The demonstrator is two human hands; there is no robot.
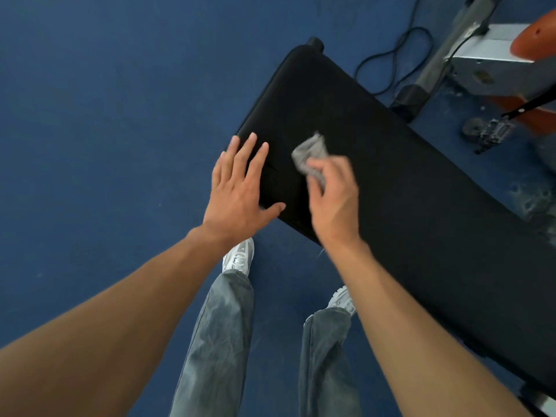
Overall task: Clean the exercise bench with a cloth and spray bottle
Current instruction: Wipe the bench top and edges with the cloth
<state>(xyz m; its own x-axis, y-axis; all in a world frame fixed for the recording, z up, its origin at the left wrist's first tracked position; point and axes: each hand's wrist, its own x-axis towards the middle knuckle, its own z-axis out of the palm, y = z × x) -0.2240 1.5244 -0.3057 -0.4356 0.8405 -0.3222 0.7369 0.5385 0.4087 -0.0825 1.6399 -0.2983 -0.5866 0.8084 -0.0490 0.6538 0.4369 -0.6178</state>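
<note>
Resting flat on the left edge of the black bench [391, 182] pad: left hand [237, 188], fingers straight and spread, holding nothing. Just right of it, right hand [334, 203] curled round a crumpled grey cloth [310, 153], cloth against the pad, both blurred. Bench runs far-left to near-right over the blue floor [90, 115]. Far right: black cable [391, 52], grey-and-orange machine [481, 52], pedal [487, 130].

Long black padded bench [376, 152]: matt, smooth upholstery. Small grey crumpled cloth [310, 153]: soft woven fabric. Blue floor [105, 115]: matt, finely textured. Silver machine frame [481, 55]: dull brushed metal. Grey trousers [222, 332]: faded denim.
</note>
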